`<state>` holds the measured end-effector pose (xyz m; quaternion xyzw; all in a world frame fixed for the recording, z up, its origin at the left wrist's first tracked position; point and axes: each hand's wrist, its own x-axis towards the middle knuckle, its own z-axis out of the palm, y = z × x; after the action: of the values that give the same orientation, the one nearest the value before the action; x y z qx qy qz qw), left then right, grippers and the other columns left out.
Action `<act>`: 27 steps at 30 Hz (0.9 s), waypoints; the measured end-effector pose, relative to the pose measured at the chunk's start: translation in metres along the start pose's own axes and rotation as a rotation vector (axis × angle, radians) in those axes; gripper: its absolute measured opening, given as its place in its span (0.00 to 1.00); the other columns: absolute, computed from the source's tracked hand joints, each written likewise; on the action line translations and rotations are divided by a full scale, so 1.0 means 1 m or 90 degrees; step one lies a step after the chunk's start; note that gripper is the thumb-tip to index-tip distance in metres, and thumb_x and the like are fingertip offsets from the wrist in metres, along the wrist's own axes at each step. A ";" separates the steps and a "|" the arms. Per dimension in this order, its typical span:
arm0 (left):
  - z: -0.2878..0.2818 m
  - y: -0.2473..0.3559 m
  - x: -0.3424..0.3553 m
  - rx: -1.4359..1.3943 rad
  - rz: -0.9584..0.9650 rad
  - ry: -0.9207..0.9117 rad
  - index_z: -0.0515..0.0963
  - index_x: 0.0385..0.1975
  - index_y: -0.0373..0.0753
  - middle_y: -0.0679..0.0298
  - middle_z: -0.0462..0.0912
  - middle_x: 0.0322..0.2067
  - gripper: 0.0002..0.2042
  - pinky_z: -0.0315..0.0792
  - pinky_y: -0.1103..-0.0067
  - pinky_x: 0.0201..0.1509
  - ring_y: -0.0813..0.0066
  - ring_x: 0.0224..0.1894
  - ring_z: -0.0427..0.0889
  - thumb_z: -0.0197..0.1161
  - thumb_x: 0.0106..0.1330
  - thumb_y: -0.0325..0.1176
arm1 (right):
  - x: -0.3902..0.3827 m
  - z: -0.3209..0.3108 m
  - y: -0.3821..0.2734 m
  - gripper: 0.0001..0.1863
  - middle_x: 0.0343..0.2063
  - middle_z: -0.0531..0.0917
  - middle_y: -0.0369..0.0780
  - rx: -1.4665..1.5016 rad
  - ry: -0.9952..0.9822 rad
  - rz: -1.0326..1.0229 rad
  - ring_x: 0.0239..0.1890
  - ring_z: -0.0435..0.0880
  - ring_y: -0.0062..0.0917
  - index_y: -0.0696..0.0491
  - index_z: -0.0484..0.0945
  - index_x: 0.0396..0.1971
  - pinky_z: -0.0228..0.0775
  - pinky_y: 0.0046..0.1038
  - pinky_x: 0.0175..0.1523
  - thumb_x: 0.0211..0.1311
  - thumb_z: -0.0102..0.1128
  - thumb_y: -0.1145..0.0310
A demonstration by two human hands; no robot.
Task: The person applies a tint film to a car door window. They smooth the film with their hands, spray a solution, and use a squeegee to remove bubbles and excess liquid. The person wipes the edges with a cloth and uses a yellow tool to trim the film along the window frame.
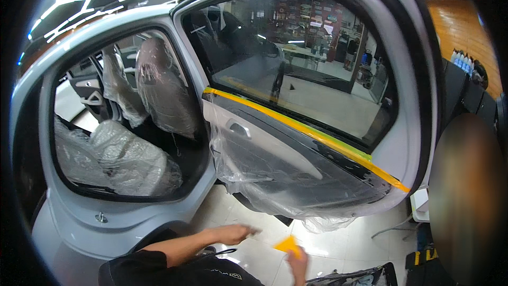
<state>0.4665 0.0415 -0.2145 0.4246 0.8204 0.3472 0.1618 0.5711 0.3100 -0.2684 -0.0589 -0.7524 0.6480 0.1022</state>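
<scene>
My right hand [298, 265] is closed around a flat yellow squeegee [287, 244], held low in front of the open car door [407, 100]. To its left my left hand [236, 234] is stretched across my body, its fingers smeared by motion. Neither hand touches the door. Clear plastic film [296, 190] covers the lower door panel and hangs loose below it. Yellow tape [312, 133] runs along the panel's top, under the door window [317, 74]. A strip of yellow-green material shows beside the tape.
On the left is the silver car body [69, 217], its door opening showing plastic-wrapped seats [164, 90]. A metal door striker [101, 217] juts from the frame. A blurred shape [468, 196] fills the right edge. Bottles [463, 61] stand on dark cabinets. A black crate [365, 278] sits low.
</scene>
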 end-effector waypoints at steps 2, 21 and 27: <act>-0.050 0.043 0.043 -0.112 -0.039 0.017 0.69 0.51 0.30 0.47 0.80 0.37 0.20 0.72 0.69 0.45 0.52 0.40 0.79 0.42 0.72 0.42 | 0.021 0.063 -0.046 0.07 0.18 0.76 0.34 0.034 -0.094 -0.052 0.19 0.72 0.14 0.58 0.73 0.31 0.64 0.19 0.24 0.59 0.57 0.71; -0.480 -0.233 0.045 -0.175 0.019 0.583 0.71 0.47 0.40 0.68 0.74 0.34 0.20 0.65 0.83 0.30 0.81 0.33 0.72 0.46 0.70 0.50 | 0.173 0.044 -0.408 0.09 0.26 0.79 0.42 -1.207 0.138 -0.307 0.28 0.82 0.36 0.53 0.76 0.33 0.75 0.36 0.31 0.49 0.55 0.74; -0.611 -0.307 0.131 -0.297 0.064 0.701 0.46 0.69 0.47 0.59 0.49 0.69 0.41 0.44 0.56 0.67 0.52 0.69 0.49 0.42 0.62 0.68 | 0.152 0.021 -0.495 0.09 0.28 0.76 0.40 -1.589 0.131 -0.216 0.34 0.78 0.31 0.54 0.75 0.33 0.72 0.30 0.35 0.49 0.54 0.72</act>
<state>-0.1320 -0.2387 0.0035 0.1740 0.6642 0.6945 -0.2147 0.4404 0.2479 0.2290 -0.0679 -0.8372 -0.5300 0.1167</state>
